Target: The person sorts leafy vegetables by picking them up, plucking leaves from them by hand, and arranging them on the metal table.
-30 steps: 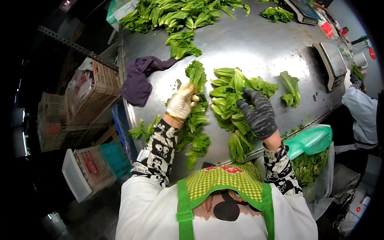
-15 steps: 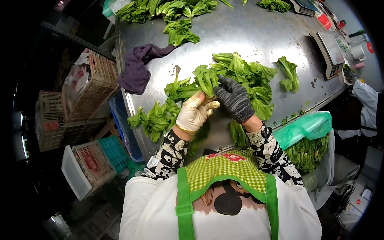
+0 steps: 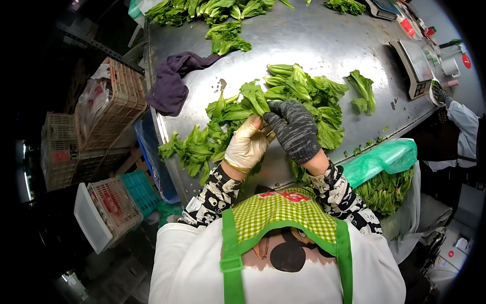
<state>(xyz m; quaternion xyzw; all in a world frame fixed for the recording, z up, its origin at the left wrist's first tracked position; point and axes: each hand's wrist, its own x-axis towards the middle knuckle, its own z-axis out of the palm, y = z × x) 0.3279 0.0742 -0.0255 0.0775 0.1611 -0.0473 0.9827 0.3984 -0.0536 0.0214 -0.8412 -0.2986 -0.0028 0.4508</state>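
My left hand (image 3: 247, 145), in a pale glove, is closed on the base of a small leafy green (image 3: 254, 97) near the table's front edge. Curled against the same stem end is my right hand (image 3: 295, 130), in a dark grey knit glove; its fingertips pinch there. To the right and behind lies a pile of greens (image 3: 304, 86), stems facing left. Loose leaves (image 3: 195, 148) spread to the left of my left hand. A single green (image 3: 362, 91) lies farther right on the metal table (image 3: 283, 43).
A purple cloth (image 3: 169, 86) lies at the table's left edge. Scales (image 3: 416, 66) stand at the right, near a co-worker's sleeve (image 3: 463, 123). More greens (image 3: 225, 38) lie at the back. Crates (image 3: 119, 104) are at the left, a bag of greens (image 3: 387, 192) at the front right.
Both hands have come together at the stem of the small green, my right hand moving left from the pile. The view has shifted slightly.
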